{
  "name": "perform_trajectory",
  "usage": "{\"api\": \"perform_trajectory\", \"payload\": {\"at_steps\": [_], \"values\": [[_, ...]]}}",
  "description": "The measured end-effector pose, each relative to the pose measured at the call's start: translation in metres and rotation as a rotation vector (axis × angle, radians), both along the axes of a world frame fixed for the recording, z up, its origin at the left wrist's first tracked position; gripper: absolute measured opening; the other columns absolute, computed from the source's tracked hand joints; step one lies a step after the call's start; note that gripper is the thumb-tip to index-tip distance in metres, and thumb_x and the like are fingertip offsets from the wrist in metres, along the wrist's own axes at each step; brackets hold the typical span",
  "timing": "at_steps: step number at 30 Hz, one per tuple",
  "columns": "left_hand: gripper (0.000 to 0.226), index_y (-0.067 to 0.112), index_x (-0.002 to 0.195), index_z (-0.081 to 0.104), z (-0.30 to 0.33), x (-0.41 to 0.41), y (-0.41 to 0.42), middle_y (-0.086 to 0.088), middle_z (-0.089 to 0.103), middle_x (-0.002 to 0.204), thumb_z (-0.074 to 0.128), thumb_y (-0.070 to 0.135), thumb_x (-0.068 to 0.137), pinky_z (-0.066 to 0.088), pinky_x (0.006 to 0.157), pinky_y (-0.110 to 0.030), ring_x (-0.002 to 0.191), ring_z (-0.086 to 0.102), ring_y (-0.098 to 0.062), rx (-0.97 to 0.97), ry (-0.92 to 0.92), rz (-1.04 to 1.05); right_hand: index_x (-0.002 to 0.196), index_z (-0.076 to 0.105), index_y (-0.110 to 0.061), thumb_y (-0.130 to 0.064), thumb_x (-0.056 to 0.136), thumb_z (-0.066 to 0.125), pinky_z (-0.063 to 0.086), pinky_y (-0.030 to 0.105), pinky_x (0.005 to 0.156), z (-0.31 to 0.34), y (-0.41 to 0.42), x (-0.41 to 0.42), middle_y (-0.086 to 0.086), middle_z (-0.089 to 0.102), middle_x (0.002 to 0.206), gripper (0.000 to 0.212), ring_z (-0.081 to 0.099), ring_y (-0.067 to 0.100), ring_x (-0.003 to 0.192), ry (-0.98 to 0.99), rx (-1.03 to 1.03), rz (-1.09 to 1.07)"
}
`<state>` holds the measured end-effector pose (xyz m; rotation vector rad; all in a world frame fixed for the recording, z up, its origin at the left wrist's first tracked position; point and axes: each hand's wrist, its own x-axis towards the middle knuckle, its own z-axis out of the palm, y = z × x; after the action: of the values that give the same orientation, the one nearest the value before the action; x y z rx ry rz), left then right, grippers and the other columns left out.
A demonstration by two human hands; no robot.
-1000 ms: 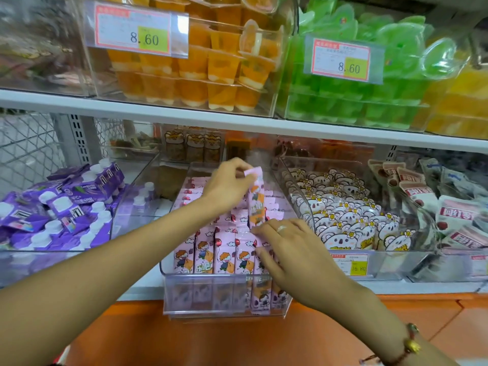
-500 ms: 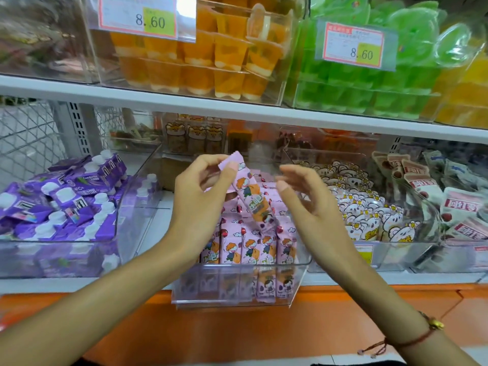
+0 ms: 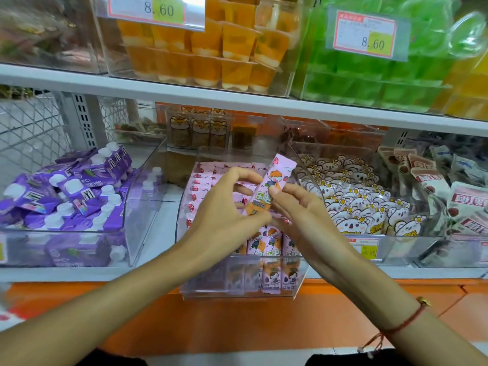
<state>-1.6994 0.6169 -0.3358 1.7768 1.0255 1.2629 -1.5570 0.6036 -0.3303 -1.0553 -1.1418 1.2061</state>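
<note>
Object: pink stick sachet, tilted with its top leaning right, held above the clear bin of matching sachets.
Grip, left: left hand pinches the lower end, fingers curled.
Grip, right: right hand holds the middle, thumb on front.
Neighbours: purple pouches; koala packets.

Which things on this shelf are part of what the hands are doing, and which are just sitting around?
In the job: pink stick packet, pinched by the left hand and the right hand; clear bin of matching packets below it.
Just there: purple pouches; koala packets; orange jelly cups; green jelly cups.
</note>
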Motion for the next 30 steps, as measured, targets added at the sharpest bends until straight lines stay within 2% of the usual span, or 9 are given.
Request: {"api": "perform_trajectory", "payload": {"at_steps": [4,9,13,16,18,21,23,27,30], "values": [[0.038,0.038,0.108,0.05,-0.003,-0.001,0.001,0.024,0.057,0.109,0.074,0.039,0.078,0.052,0.074,-0.023,0.095,0.056,0.003,0.19,0.109,0.076,0.116,0.054,-0.004,-0.024,0.09,0.063,0.056,0.024,0.072,0.001,-0.002,-0.001,-0.009,0.069,0.069,0.034,0.067,0.003,0.067,0.011,0.012,0.002],[0.018,0.04,0.107,0.046,-0.004,-0.002,0.005,0.025,0.057,0.118,0.056,0.034,0.093,0.049,0.083,-0.017,0.106,0.058,0.005,0.153,0.063,-0.034,0.125,0.058,-0.017,-0.02,0.097,0.051,0.049,0.03,0.097,0.005,-0.002,0.006,-0.003,0.069,0.116,0.029,0.063,0.012,0.11,0.043,0.058,0.048],[0.025,0.036,0.113,0.049,-0.009,-0.001,0.005,0.024,0.057,0.119,0.059,0.027,0.092,0.045,0.095,-0.017,0.114,0.052,0.007,0.188,0.134,-0.015,0.119,0.06,-0.019,-0.015,0.093,0.058,0.053,0.022,0.088,0.002,-0.006,0.004,-0.006,0.07,0.108,0.026,0.065,0.004,0.103,-0.131,0.199,-0.082],[0.042,0.034,0.121,0.048,-0.012,0.002,0.004,0.022,0.053,0.122,0.068,0.034,0.084,0.04,0.09,-0.011,0.112,0.048,0.007,0.284,0.196,0.081,0.107,0.06,-0.018,-0.017,0.084,0.07,0.052,0.014,0.077,-0.001,-0.006,0.002,-0.008,0.067,0.102,0.025,0.064,0.0,0.095,-0.203,0.312,-0.246],[0.037,0.034,0.118,0.052,-0.011,0.004,0.003,0.022,0.055,0.118,0.067,0.036,0.085,0.044,0.088,-0.015,0.109,0.052,0.004,0.279,0.137,0.093,0.103,0.058,-0.018,-0.018,0.082,0.072,0.047,0.007,0.07,0.001,-0.007,0.001,-0.012,0.067,0.099,0.025,0.062,-0.005,0.091,-0.242,0.349,-0.259],[0.032,0.031,0.119,0.057,-0.006,0.002,0.005,0.018,0.062,0.115,0.065,0.03,0.088,0.052,0.086,-0.027,0.101,0.061,-0.002,0.132,0.022,0.02,0.104,0.058,-0.02,-0.019,0.086,0.067,0.049,0.011,0.076,0.004,-0.008,0.004,-0.009,0.066,0.103,0.019,0.062,-0.002,0.094,-0.247,0.305,-0.185],[0.032,0.027,0.121,0.059,-0.002,0.002,0.007,0.016,0.065,0.114,0.063,0.028,0.089,0.053,0.086,-0.023,0.097,0.064,-0.001,0.04,-0.004,-0.021,0.108,0.059,-0.018,-0.021,0.09,0.062,0.052,0.016,0.078,0.006,-0.006,0.009,-0.004,0.066,0.105,0.018,0.064,0.001,0.093,-0.252,0.246,-0.147],[0.032,0.021,0.114,0.068,0.005,0.0,0.005,0.007,0.075,0.099,0.059,0.04,0.09,0.054,0.066,-0.014,0.089,0.069,-0.003,-0.327,-0.134,-0.155,0.1,0.061,-0.009,-0.023,0.091,0.061,0.049,0.014,0.056,0.009,-0.007,0.01,0.001,0.064,0.082,0.017,0.061,0.004,0.062,-0.196,0.169,-0.156],[0.032,0.018,0.106,0.072,0.008,0.001,0.003,0.005,0.076,0.092,0.056,0.042,0.092,0.054,0.06,-0.016,0.077,0.071,-0.004,-0.461,-0.175,-0.22,0.089,0.058,-0.011,-0.026,0.09,0.062,0.044,0.015,0.047,0.01,-0.006,0.009,-0.008,0.056,0.057,0.015,0.051,0.004,0.046,-0.175,0.142,-0.161]]}}
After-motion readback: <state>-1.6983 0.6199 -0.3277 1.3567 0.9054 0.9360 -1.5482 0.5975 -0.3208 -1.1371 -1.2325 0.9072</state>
